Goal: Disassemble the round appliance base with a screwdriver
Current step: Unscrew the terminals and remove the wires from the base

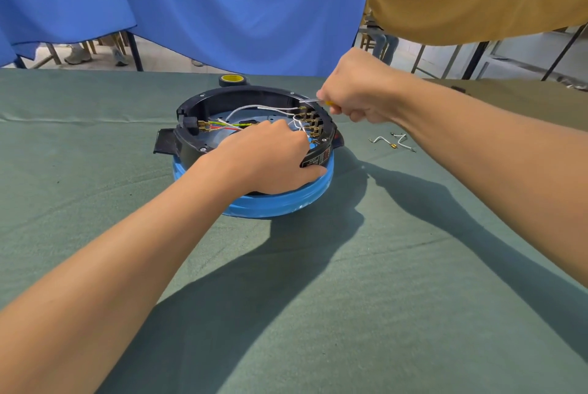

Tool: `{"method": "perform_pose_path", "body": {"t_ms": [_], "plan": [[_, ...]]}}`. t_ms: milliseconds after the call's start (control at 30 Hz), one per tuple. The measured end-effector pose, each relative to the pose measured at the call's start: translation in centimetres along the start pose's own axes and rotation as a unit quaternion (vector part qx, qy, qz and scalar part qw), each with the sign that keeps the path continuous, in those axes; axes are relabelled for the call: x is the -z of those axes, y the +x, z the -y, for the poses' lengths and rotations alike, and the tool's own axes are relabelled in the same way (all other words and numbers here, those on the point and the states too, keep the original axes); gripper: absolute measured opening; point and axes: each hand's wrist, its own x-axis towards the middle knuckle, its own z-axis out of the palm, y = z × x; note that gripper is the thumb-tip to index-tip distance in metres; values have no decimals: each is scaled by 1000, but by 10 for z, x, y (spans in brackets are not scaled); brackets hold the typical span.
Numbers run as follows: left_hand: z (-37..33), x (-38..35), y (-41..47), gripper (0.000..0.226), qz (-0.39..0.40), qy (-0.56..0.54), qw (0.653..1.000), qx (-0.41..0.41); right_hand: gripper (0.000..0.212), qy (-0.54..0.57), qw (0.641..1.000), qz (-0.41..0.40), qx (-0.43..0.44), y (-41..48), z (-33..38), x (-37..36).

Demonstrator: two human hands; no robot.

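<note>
Our left hand [267, 156] grips the round black-and-blue plastic appliance base [276, 206], likely steadying it; our right hand [359, 93], over its far rim, clenches the thin yellow-handled screwdriver [313, 101], aimed at brass terminals [310, 121].

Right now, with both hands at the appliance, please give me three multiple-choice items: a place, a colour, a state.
1. Where do the loose white wires lie? A on the green cloth right of the base; B inside it; C on its rim.
2. The base's lower ring is: A red; B blue; C white.
3. The right hand: A lies open; B presses the cloth; C grips the screwdriver.
Answers: A, they rest on cloth beside it; B, the ring shows blue; C, fingers curl round its handle.
</note>
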Motion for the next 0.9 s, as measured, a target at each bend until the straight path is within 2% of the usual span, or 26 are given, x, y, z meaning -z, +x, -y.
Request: {"method": "perform_pose_path", "body": {"t_ms": [167,233,300,400,500,600,667,767,900], "plan": [[0,1,-1,51,9,3,1000,12,21,-115,991,-34,68,-2,-4,-1],[0,1,0,51,10,4,1000,14,18,-168,980,-41,96,-4,-2,-1],[0,1,0,51,9,6,1000,16,29,-221,967,-50,117,-5,2,-4],[0,1,-1,51,8,2,1000,16,32,-247,959,-56,124,-6,9,-6],[0,1,0,51,15,5,1000,19,28,-214,972,-21,93,-2,12,2],[0,2,0,52,20,11,1000,17,21,-38,997,69,-2,3,10,16],[0,2,0,52,18,12,1000,19,18,6,997,78,-21,2,5,18],[0,1,0,51,9,11,1000,15,23,-62,997,37,18,-1,2,13],[1,1,0,52,2,1,1000,9,14,-161,985,-12,66,-2,4,9]]}}
